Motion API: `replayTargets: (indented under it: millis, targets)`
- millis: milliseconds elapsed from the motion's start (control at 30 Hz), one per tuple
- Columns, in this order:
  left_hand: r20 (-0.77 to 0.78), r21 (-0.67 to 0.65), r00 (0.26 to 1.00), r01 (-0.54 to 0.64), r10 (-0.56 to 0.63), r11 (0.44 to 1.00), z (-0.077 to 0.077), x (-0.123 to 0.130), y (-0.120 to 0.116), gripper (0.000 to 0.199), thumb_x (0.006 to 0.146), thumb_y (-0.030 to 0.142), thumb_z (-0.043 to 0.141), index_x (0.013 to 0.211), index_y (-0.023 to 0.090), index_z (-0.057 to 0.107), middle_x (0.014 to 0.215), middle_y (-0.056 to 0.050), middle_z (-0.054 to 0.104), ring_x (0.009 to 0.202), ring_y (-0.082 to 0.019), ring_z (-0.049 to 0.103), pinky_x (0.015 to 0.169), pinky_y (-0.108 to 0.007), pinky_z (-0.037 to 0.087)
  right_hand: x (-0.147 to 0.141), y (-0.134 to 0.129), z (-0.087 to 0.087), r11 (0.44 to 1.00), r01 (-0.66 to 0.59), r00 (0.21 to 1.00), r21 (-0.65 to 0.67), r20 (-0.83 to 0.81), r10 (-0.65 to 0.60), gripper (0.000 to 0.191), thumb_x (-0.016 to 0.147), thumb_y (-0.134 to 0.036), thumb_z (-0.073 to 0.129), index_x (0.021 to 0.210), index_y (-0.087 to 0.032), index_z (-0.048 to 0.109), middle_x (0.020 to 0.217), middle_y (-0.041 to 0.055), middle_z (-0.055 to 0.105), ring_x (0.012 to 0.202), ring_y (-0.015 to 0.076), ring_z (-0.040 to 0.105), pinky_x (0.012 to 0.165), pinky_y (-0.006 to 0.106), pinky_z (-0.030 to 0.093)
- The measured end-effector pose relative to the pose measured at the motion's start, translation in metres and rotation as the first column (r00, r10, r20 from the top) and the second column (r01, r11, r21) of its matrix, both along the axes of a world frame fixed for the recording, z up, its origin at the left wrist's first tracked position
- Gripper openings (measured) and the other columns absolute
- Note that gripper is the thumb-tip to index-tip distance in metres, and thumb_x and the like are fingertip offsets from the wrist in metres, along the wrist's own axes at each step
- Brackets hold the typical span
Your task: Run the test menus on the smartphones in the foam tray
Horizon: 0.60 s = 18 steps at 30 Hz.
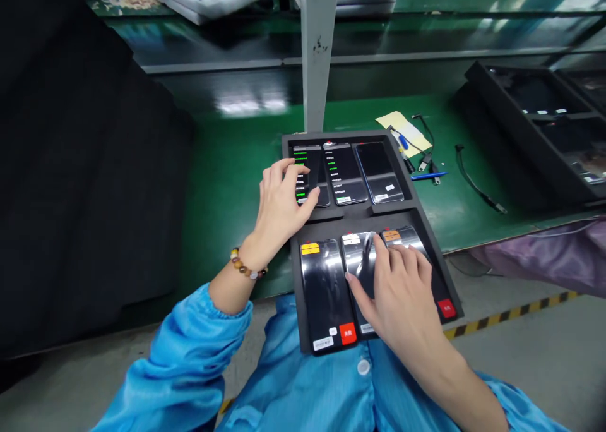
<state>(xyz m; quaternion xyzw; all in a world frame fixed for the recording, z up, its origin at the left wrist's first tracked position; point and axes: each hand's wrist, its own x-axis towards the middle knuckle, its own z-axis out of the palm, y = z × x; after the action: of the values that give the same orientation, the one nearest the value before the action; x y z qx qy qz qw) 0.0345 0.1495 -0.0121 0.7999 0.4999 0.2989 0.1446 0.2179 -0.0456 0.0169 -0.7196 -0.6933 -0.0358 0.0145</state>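
A black foam tray (353, 212) holds several smartphones in two rows. My left hand (283, 198) lies over the upper-left phone (320, 179), fingers bent across its screen and thumb apart near its right side. Green and white text lines show on that screen and on the upper-middle phone (348, 173). The upper-right phone (384, 173) has a dark screen. Over the lower-middle phone (358, 261), my right hand (400, 287) rests with thumb and fingers apart, partly hiding it and the lower-right phone (409, 235). The lower-left phone (324, 293) bears yellow and red stickers.
A grey post (318, 53) stands behind the tray. Cables (480, 182), a blue pen (428, 175) and yellow paper (402, 127) lie right of it on the green table (227, 186). Another black tray (534, 122) is farther right. Black cloth (85, 167) hangs at left.
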Motion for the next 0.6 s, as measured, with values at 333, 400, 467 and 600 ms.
replayTargets:
  millis: [333, 400, 467, 600]
  targets:
    - [0.052, -0.014, 0.998, -0.03, 0.031, 0.999, -0.01, -0.009, -0.004, 0.038, 0.095, 0.037, 0.073, 0.13, 0.024, 0.063, 0.147, -0.015, 0.057, 0.139, -0.037, 0.052, 0.117, -0.055, 0.045, -0.004, 0.01, 0.001, 0.996, 0.087, 0.994, -0.016, 0.067, -0.086, 0.067, 0.091, -0.054, 0.067, 0.137, -0.005, 0.059, 0.111, 0.0222, 0.072, 0.108, 0.0406, 0.061, 0.103, 0.054, 0.042]
    - [0.051, -0.016, 0.998, -0.037, 0.038, 0.999, -0.01, -0.01, -0.004, 0.038, 0.095, 0.037, 0.073, 0.129, 0.024, 0.063, 0.147, -0.015, 0.056, 0.14, -0.037, 0.051, 0.118, -0.056, 0.045, -0.005, 0.008, 0.003, 0.996, 0.083, 0.994, -0.025, 0.078, -0.081, 0.069, 0.095, -0.052, 0.065, 0.143, -0.004, 0.054, 0.113, 0.0233, 0.072, 0.111, 0.0404, 0.062, 0.105, 0.054, 0.041]
    - [0.046, -0.021, 0.998, -0.042, 0.043, 0.999, -0.011, -0.01, -0.003, 0.038, 0.095, 0.036, 0.074, 0.129, 0.024, 0.063, 0.148, -0.015, 0.056, 0.141, -0.037, 0.051, 0.118, -0.057, 0.045, -0.006, 0.005, 0.005, 0.996, 0.081, 0.992, -0.03, 0.1, -0.078, 0.073, 0.098, -0.052, 0.062, 0.149, -0.002, 0.049, 0.112, 0.0239, 0.072, 0.113, 0.0404, 0.062, 0.106, 0.054, 0.04]
    - [0.037, -0.028, 0.998, -0.048, 0.049, 0.998, -0.011, -0.012, -0.002, 0.04, 0.094, 0.037, 0.074, 0.131, 0.024, 0.062, 0.148, -0.016, 0.055, 0.142, -0.038, 0.05, 0.118, -0.058, 0.045, -0.008, 0.006, 0.006, 0.992, 0.115, 0.989, -0.05, 0.104, -0.109, 0.074, 0.095, -0.055, 0.066, 0.145, -0.002, 0.053, 0.102, 0.0207, 0.073, 0.106, 0.04, 0.063, 0.104, 0.054, 0.04]
